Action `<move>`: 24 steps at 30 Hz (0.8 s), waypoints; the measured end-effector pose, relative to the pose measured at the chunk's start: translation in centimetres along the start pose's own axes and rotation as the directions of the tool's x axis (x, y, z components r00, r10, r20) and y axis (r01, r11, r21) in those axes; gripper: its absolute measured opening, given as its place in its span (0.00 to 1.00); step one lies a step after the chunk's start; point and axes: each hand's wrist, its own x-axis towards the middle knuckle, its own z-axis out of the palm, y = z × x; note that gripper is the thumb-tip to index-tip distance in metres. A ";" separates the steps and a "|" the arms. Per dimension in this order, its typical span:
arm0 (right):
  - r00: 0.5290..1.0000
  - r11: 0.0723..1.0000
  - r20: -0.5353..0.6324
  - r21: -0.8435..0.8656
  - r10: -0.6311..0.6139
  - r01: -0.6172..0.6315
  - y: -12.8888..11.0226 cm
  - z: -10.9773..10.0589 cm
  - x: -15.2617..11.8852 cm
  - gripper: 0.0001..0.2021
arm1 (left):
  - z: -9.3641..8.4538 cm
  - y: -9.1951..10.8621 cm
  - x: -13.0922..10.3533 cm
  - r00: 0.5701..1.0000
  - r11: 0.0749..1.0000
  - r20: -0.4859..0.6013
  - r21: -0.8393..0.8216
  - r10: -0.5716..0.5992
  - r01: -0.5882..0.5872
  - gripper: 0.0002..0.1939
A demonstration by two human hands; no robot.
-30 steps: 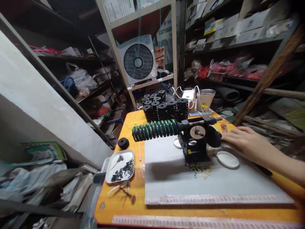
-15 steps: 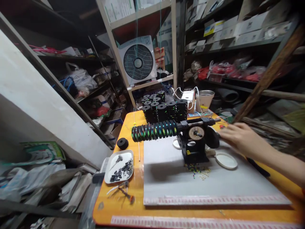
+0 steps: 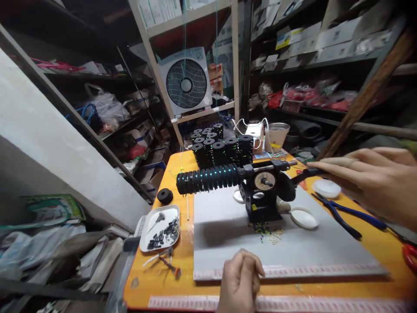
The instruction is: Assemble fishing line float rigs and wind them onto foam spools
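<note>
A black hand-cranked winding machine (image 3: 263,195) stands on the grey board (image 3: 224,248). Its shaft carries a row of dark discs (image 3: 207,178) pointing left. My right hand (image 3: 381,178) is closed on the black crank handle (image 3: 309,172) at the machine's right side. My left hand (image 3: 241,278) is over the board's front edge, fingers curled together; what they hold, if anything, is too small to make out. Small yellow, green and blue beads (image 3: 269,232) lie in front of the machine's base. A round white lid (image 3: 304,217) lies beside it.
Black ribbed spools (image 3: 219,152) stand at the back of the orange table (image 3: 185,278). A white tray (image 3: 177,211) of small black parts and a black roll (image 3: 164,196) are at left. Blue-handled pliers (image 3: 358,212) and a white container (image 3: 326,188) lie at right.
My left hand has come into view at the front. My right hand and the crank handle have moved, uncovering the pliers. The row of discs has turned and looks less green.
</note>
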 end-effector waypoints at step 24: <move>0.810 0.010 0.573 0.815 0.125 -0.579 -19.7 -1.2 4.5 0.23 | 1.7 1.8 0.2 0.998 0.985 0.062 -0.170 -0.033 0.043 0.24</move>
